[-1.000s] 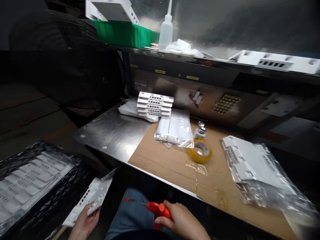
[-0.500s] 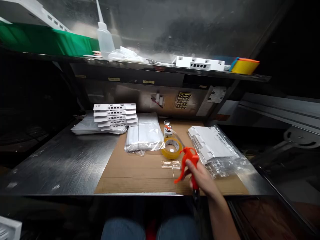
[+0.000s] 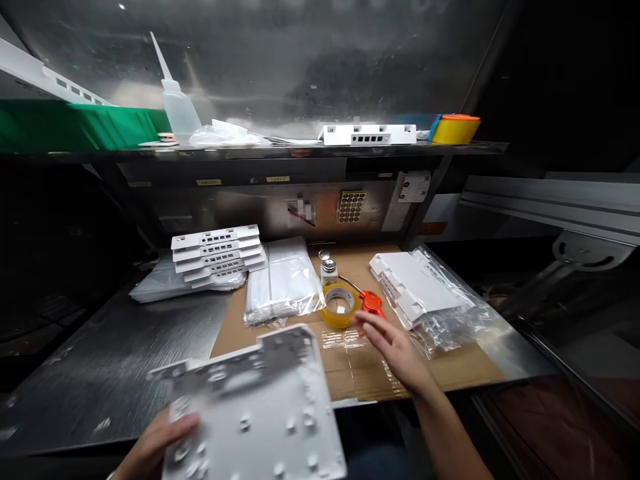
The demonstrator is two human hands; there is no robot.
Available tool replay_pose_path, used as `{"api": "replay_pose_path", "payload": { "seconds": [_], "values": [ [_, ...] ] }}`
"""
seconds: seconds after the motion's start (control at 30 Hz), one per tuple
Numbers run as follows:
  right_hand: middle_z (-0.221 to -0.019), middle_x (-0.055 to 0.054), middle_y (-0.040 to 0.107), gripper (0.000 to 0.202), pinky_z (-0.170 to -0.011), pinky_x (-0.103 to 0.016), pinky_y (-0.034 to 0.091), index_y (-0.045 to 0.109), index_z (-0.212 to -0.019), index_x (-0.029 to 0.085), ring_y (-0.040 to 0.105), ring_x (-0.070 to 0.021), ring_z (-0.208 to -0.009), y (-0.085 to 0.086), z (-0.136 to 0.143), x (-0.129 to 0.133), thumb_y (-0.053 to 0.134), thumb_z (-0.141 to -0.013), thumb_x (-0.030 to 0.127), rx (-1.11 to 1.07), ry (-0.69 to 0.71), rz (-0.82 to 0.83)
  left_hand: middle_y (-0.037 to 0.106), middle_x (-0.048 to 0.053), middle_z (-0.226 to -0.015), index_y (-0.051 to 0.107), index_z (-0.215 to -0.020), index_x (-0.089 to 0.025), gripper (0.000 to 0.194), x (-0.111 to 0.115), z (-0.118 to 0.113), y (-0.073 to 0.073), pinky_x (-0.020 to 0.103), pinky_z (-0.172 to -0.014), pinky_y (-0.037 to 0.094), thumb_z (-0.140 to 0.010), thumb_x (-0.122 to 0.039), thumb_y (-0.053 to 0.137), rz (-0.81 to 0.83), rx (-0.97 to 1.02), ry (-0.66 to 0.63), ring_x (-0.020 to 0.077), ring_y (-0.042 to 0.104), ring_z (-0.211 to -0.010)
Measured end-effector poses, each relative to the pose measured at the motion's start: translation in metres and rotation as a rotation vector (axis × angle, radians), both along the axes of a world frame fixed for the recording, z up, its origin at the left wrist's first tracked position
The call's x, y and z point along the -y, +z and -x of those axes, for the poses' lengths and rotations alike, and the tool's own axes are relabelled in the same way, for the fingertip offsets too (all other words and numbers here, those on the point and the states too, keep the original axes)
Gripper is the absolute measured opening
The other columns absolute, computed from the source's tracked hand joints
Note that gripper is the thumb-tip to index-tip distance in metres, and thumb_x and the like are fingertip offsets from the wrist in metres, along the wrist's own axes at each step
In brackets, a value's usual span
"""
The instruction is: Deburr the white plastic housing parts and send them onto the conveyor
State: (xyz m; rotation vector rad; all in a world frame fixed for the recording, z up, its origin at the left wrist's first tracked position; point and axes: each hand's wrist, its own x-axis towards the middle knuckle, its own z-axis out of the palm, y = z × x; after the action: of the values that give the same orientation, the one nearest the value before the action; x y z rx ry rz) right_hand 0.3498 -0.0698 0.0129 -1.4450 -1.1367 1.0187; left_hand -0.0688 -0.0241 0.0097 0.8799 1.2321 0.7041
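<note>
My left hand (image 3: 159, 441) grips the left edge of a white plastic housing panel (image 3: 265, 407), its inner side with small posts facing me, held above the table's front edge. My right hand (image 3: 395, 347) is open, fingers stretched out, just in front of an orange air blow gun (image 3: 373, 303) that lies on the cardboard (image 3: 280, 343); the hand hides the gun's lower part. Left of the gun is a roll of yellowish clear tape (image 3: 329, 316), with a small white pump bottle (image 3: 329, 270), its metal lid raised, behind it.
White housings (image 3: 220, 257) are stacked at the back left beside clear plastic bags (image 3: 283, 280). A bagged housing (image 3: 425, 283) lies to the right. The shelf (image 3: 280, 152) above carries a squeeze bottle (image 3: 181, 113), a green bin (image 3: 85, 127) and another housing (image 3: 370, 135).
My right hand has let go of the air blow gun, which now lies on the cardboard. My left hand has come into view from the lower left, lifting the white housing panel over the table edge.
</note>
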Motion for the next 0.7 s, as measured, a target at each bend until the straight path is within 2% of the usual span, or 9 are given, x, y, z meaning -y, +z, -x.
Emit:
{"api": "replay_pose_path", "payload": {
  "seconds": [0.07, 0.1, 0.2, 0.3, 0.37, 0.43, 0.5, 0.6, 0.7],
  "values": [
    [-0.131, -0.018, 0.071, 0.074, -0.106, -0.052, 0.053, 0.066, -0.134, 0.020, 0.065, -0.0347, -0.127, -0.004, 0.021, 0.025, 0.066, -0.085, 0.074, -0.413, 0.219, 0.044, 0.081, 0.008, -0.090, 0.075, -0.112, -0.022, 0.070, -0.017, -0.039, 0.010, 0.046, -0.074, 0.061, -0.054, -0.055, 0.095, -0.029, 0.000, -0.097, 0.0348, 0.075, -0.076],
    [-0.126, -0.019, 0.073, 0.078, -0.103, -0.053, 0.055, 0.066, -0.134, 0.018, 0.067, -0.0363, -0.125, -0.008, 0.028, 0.037, 0.070, -0.081, 0.075, -0.575, 0.242, 0.075, 0.080, 0.011, -0.092, 0.075, -0.108, -0.019, 0.068, -0.026, -0.059, 0.013, 0.045, -0.076, 0.061, -0.055, -0.057, 0.095, -0.074, -0.004, -0.175, 0.0349, 0.076, -0.081],
    [-0.118, -0.019, 0.077, 0.073, -0.102, -0.054, 0.056, 0.067, -0.132, 0.017, 0.071, -0.0368, -0.118, -0.026, 0.031, 0.063, 0.079, -0.079, 0.066, -0.793, 0.002, 0.174, 0.078, 0.012, -0.090, 0.075, -0.100, -0.017, 0.067, -0.049, -0.111, 0.008, 0.042, -0.072, 0.061, -0.069, -0.075, 0.079, -0.441, -0.154, -0.416, 0.0315, 0.074, -0.079],
    [-0.123, -0.018, 0.076, 0.074, -0.105, -0.056, 0.055, 0.065, -0.134, 0.018, 0.069, -0.0380, -0.122, -0.039, 0.010, 0.077, 0.079, -0.080, 0.065, -0.921, -0.270, 0.193, 0.071, 0.011, -0.078, 0.071, -0.087, -0.018, 0.071, -0.070, -0.144, -0.012, 0.042, -0.069, 0.058, -0.095, -0.079, 0.036, -0.700, -0.296, -0.410, 0.0263, 0.067, -0.070],
    [-0.132, -0.016, 0.073, 0.077, -0.108, -0.057, 0.053, 0.062, -0.140, 0.021, 0.065, -0.0372, -0.129, -0.041, -0.007, 0.081, 0.074, -0.082, 0.070, -0.968, -0.457, 0.119, 0.068, 0.012, -0.085, 0.068, -0.091, -0.019, 0.058, -0.085, -0.157, -0.028, 0.047, -0.083, 0.055, -0.100, -0.068, 0.038, -0.842, -0.404, -0.301, 0.0281, 0.065, -0.082],
    [-0.141, -0.012, 0.068, 0.078, -0.112, -0.055, 0.052, 0.056, -0.147, 0.025, 0.061, -0.0347, -0.136, -0.036, -0.020, 0.081, 0.068, -0.085, 0.072, -0.948, -0.626, 0.021, 0.067, 0.014, -0.098, 0.066, -0.095, -0.021, 0.037, -0.100, -0.167, -0.042, 0.053, -0.098, 0.046, -0.093, -0.057, 0.060, -1.004, -0.521, -0.219, 0.0331, 0.060, -0.100],
    [-0.149, -0.009, 0.062, 0.078, -0.116, -0.054, 0.049, 0.051, -0.152, 0.028, 0.056, -0.0321, -0.141, -0.029, -0.026, 0.080, 0.066, -0.088, 0.070, -0.899, -0.720, -0.063, 0.065, 0.015, -0.104, 0.066, -0.095, -0.022, 0.024, -0.117, -0.172, -0.052, 0.056, -0.105, 0.039, -0.087, -0.045, 0.069, -1.145, -0.607, -0.199, 0.0362, 0.055, -0.108],
    [-0.152, -0.009, 0.059, 0.081, -0.119, -0.054, 0.047, 0.044, -0.157, 0.029, 0.053, -0.0319, -0.144, -0.020, -0.026, 0.079, 0.064, -0.090, 0.069, -0.872, -0.749, -0.129, 0.064, 0.014, -0.099, 0.065, -0.092, -0.022, 0.009, -0.141, -0.173, -0.054, 0.053, -0.098, 0.042, -0.090, -0.031, 0.061, -1.296, -0.685, -0.230, 0.0346, 0.055, -0.101],
    [-0.152, -0.010, 0.058, 0.083, -0.119, -0.055, 0.046, 0.042, -0.159, 0.027, 0.053, -0.0330, -0.144, -0.017, -0.025, 0.079, 0.063, -0.091, 0.070, -0.881, -0.746, -0.149, 0.065, 0.013, -0.095, 0.063, -0.093, -0.022, 0.009, -0.156, -0.164, -0.044, 0.048, -0.089, 0.044, -0.093, -0.025, 0.054, -1.391, -0.741, -0.254, 0.0328, 0.055, -0.094]
  ]
}}
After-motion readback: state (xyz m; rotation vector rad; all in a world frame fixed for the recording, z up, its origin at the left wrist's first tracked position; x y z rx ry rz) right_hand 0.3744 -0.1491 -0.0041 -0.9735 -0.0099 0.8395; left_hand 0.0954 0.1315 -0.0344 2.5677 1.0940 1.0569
